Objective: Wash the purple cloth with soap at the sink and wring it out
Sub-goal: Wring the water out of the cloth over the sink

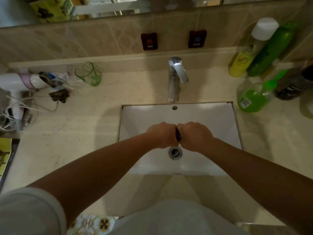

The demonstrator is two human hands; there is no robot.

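- Left hand point(163, 135) and right hand point(194, 135): both were fisted, knuckles up, side by side at the centre of the frame, each gripping one end of the purple cloth point(177, 135).
- Purple cloth: only a dark, narrow strip showed in the gap between the two fists (the rest was hidden inside them); it was held over the white sink point(211, 119), just above the drain point(175, 152).
- Faucet point(175, 78): stood above the sink at upper centre, its lever angled toward the right of the frame; no stream was discernible.
- Surface point(88, 126): a green glass point(89, 73) and a white hair dryer point(18, 82) with its cord lay at the left edge.
- Upper right of the frame: a yellow bottle point(243, 61), a green bottle point(272, 50) and a clear bottle of green liquid point(252, 97) stood grouped.
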